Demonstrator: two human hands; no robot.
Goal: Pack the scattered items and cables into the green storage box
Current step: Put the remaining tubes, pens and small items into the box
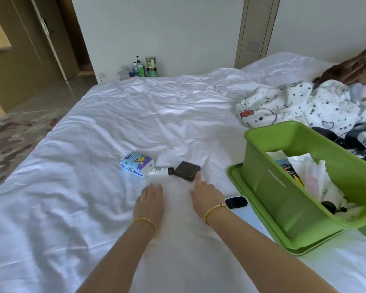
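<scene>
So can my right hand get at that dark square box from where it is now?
Probably yes. The right hand is open, its forefinger already at the near edge of the dark square box, and nothing lies between them on the white sheet.

On the bed (pixel 114 115) ahead of me three things lie in a row: the tissue pack (pixel 136 164) leftmost, the tube (pixel 161 171) touching it, the flat case (pixel 187 171) right of that. My left hand (pixel 150 199) rests before them; my right hand (pixel 207 195) reaches the case's near corner. The storage box (pixel 283 187) sits to the right on its lid (pixel 239 182), a small device (pixel 236 202) just beside it.
</scene>
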